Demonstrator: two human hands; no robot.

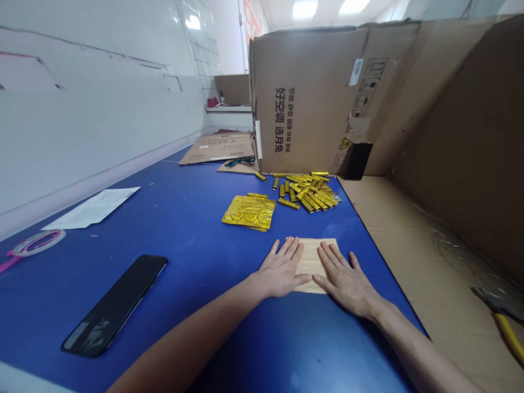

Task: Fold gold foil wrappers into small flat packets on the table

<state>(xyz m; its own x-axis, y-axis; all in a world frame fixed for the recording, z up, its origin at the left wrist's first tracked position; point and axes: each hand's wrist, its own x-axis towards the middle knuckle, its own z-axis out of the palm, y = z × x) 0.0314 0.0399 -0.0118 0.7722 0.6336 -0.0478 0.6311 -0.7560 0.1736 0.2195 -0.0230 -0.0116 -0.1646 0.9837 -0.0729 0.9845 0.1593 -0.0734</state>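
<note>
The left hand (pixel 280 268) and right hand (pixel 347 282) lay flat on a little tan square (pixel 313 263)

Both hands were open, palms down, fingers spread, not gripping anything, with their fingers just over the square's left and right sides. Couldn't tell if the square was card or thin wood. It sat near the right edge of the blue counter (pixel 196 229). Just past it were a crinkly gold foil sheet (pixel 249 212) and a loose pile of gold foil sticks (pixel 309 192), with a black phone (pixel 114 305) well off to the left.
</note>
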